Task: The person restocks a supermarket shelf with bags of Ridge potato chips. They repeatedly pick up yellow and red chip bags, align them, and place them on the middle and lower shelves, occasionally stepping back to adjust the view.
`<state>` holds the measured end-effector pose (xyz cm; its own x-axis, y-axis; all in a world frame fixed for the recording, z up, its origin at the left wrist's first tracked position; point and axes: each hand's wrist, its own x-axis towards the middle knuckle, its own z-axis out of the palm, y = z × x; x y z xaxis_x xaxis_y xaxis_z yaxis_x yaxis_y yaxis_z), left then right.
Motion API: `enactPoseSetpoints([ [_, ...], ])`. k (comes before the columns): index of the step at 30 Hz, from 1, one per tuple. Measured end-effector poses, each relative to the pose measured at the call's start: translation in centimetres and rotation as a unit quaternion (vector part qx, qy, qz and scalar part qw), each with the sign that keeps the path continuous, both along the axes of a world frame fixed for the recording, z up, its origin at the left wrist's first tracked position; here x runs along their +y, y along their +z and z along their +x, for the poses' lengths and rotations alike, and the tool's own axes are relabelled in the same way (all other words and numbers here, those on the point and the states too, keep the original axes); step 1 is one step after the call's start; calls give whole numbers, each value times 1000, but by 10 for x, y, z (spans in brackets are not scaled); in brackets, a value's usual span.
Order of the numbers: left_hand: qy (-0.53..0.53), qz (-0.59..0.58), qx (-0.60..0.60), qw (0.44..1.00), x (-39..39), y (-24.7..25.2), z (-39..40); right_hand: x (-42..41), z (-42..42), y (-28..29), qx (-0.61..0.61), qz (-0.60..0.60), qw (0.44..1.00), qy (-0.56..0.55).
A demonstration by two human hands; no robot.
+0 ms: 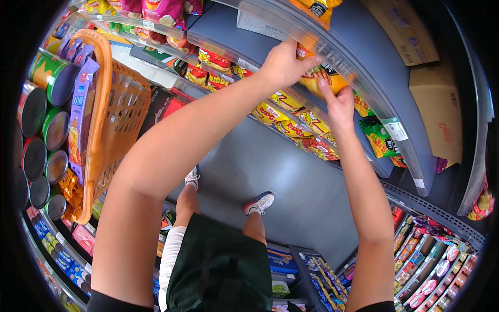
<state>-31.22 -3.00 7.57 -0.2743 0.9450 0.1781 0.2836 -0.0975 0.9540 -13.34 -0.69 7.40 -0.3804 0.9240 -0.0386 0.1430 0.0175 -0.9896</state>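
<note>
At a shelf's clear front strip, both hands hold one orange snack bag (pixel 320 80) with dark print. My left hand (pixel 287 64) grips its upper left part, thumb over the front. My right hand (pixel 338 104) holds its lower right edge, fingers pointing up. Part of the bag is hidden behind the clear strip and my fingers. Another orange bag (pixel 317 11) sits above, at the picture's top edge. Green snack bags (pixel 377 138) lie on the shelf to the right of my right hand.
An orange plastic basket (pixel 121 105) stands at the left beside canisters (pixel 34 158) and purple packs (pixel 81 113). Cardboard boxes (pixel 436 105) rest on the right shelf. Yellow and red chip bags (pixel 290 126) fill lower shelves. Grey floor (pixel 290 167) lies below, with my shoes on it.
</note>
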Motion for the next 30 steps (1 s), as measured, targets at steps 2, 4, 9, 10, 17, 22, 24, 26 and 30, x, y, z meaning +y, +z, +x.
enactPoseSetpoints([
  [2,-17,6,13,1000,13,-4,2,17,5,-19,-25,47,998,-32],
  [4,-20,19,-3,1000,25,-21,-1,33,5,-37,-70,92,992,-58],
  [9,-43,25,67,996,48,-39,1,32,-3,-50,-27,105,988,-110],
  [10,-55,20,57,997,49,-41,1,28,-7,-46,-18,110,986,-120],
  [17,85,71,0,994,21,-57,8,26,-9,-33,-39,79,983,-159],
  [22,212,37,-8,976,25,-72,-55,24,-11,-35,-30,70,983,-170],
  [24,225,22,-21,974,37,-74,-78,25,-13,-36,-45,80,980,-174],
  [26,142,-54,-78,985,45,-57,-88,26,-8,-39,-58,106,973,-196],
  [30,66,-31,-161,984,56,-41,-95,31,-3,-43,-55,65,980,-179],
])
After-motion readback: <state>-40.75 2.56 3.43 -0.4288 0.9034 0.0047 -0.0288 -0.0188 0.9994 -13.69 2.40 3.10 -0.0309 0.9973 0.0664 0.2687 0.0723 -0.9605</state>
